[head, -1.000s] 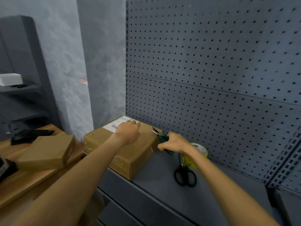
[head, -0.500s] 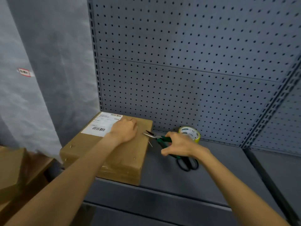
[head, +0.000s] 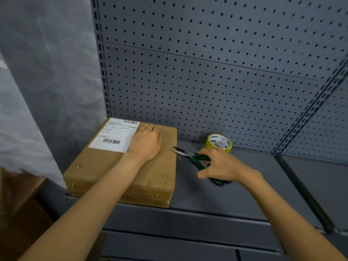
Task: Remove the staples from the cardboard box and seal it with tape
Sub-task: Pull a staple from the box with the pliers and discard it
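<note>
A flat brown cardboard box (head: 105, 172) with a white shipping label (head: 114, 134) lies on the grey shelf (head: 216, 196). Several staples stick out of its top, such as one staple (head: 165, 177) near the front right corner. My left hand (head: 146, 143) rests palm down on the box top beside the label. My right hand (head: 221, 164) grips green-handled pliers (head: 190, 154); their open jaws point left at the box's right edge. A loose staple (head: 178, 157) lies just below the jaws. A yellow tape roll (head: 218, 143) stands behind my right hand.
Black scissors (head: 219, 182) lie on the shelf, mostly hidden under my right hand. A grey pegboard wall (head: 207, 81) rises behind the shelf. Another brown box (head: 11, 185) shows at the far left edge. A metal post (head: 305, 193) divides the shelf on the right.
The camera has swung right and closer, so the box now sits more to the left. My left hand stays on the box and the pliers stay at its right edge.
</note>
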Tool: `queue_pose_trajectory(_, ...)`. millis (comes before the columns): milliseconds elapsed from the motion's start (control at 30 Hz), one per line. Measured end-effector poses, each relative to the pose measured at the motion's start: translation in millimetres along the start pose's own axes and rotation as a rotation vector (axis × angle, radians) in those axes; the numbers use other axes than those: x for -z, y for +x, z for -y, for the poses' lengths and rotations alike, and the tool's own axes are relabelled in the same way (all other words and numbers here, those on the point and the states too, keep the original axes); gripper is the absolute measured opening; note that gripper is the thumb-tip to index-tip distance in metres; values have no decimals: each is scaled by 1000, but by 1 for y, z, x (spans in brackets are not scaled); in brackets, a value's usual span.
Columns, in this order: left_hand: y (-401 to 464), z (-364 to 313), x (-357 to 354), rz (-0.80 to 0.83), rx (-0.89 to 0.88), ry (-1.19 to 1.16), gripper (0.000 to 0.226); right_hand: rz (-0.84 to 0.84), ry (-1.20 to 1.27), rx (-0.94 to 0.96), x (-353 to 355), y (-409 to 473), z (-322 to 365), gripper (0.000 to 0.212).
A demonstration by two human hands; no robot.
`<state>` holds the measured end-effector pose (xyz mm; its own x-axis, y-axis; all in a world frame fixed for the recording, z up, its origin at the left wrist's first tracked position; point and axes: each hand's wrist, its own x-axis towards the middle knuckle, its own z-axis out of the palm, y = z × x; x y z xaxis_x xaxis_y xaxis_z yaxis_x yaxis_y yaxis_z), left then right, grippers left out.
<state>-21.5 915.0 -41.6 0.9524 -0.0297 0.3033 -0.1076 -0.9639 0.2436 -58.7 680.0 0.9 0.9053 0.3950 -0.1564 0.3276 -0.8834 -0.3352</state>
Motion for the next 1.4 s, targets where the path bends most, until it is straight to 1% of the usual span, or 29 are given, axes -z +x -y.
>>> queue_pose_trajectory(200, 1, 1, -2, 27, 6, 18, 38, -11, -70, 32, 2, 2, -3, 44)
queue_pose_trajectory(367, 1, -1, 0, 42, 15, 31, 38, -21, -95, 42, 2, 4, -6, 42)
queue_pose_trajectory(567, -1, -4, 1, 60, 24, 47, 38, -38, -74, 59, 0, 6, -5, 42)
queue_pose_trajectory(733, -2, -6, 3, 61, 27, 48, 37, -55, -46, 76, -3, 11, -3, 37)
queue_pose_trajectory(900, -2, -6, 3, 63, 27, 46, 37, -63, -1, 72, -5, 14, -3, 41)
queue_pose_trajectory(1067, -2, -6, 3, 70, 38, 51, 35, -72, 27, 74, -7, 13, -1, 34)
queue_pose_trajectory(1200, -2, -8, 6, 86, 41, 72, 45, -76, 30, 65, -6, 14, 5, 38)
queue_pose_trajectory(1400, -3, -6, 7, 86, 41, 70, 45, -99, 50, 57, -8, 18, 12, 28)
